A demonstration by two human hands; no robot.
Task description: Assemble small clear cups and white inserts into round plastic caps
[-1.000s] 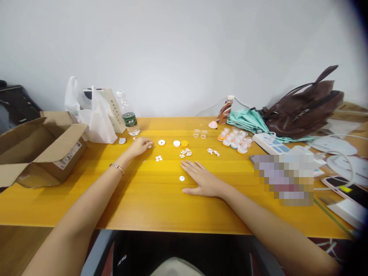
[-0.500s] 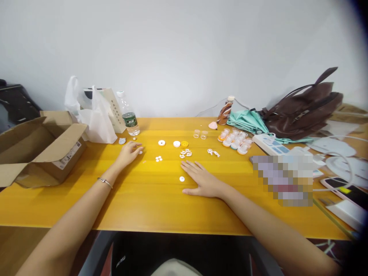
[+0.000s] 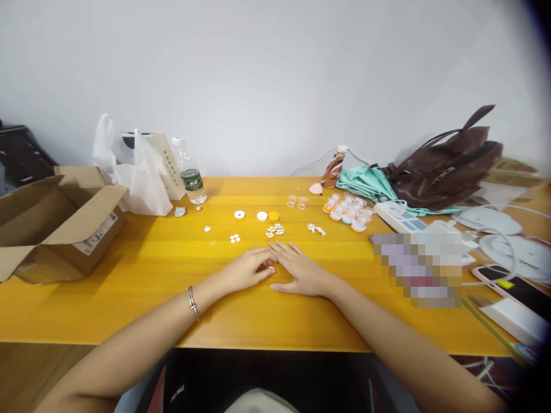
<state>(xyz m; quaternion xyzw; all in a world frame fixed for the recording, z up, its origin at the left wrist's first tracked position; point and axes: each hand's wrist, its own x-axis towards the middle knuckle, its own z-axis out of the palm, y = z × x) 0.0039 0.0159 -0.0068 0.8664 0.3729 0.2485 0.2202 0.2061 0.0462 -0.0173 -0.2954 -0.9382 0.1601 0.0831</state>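
Note:
My left hand [image 3: 247,268] lies low on the yellow table [image 3: 163,267], fingers loosely stretched toward the right. Its fingertips reach a small white disc [image 3: 271,268] that is partly hidden between my two hands. My right hand [image 3: 301,269] rests flat and open just right of it, almost touching the left. Beyond the hands lie a white ring [image 3: 239,214], a white cap [image 3: 262,216], a yellow cap [image 3: 274,216], several white openwork pieces [image 3: 275,230] and a tiny white piece [image 3: 207,229].
An open cardboard box [image 3: 55,223], a white plastic bag [image 3: 140,180] and a water bottle [image 3: 189,172] stand at the back left. Small clear cups [image 3: 297,201], coloured toy pieces [image 3: 348,210], a brown bag [image 3: 447,166], a power strip [image 3: 400,215] and a phone [image 3: 512,284] crowd the right.
My left hand drew back from the far left of the table to the middle, beside my right hand, leaving the tiny white piece behind. The right hand stayed put.

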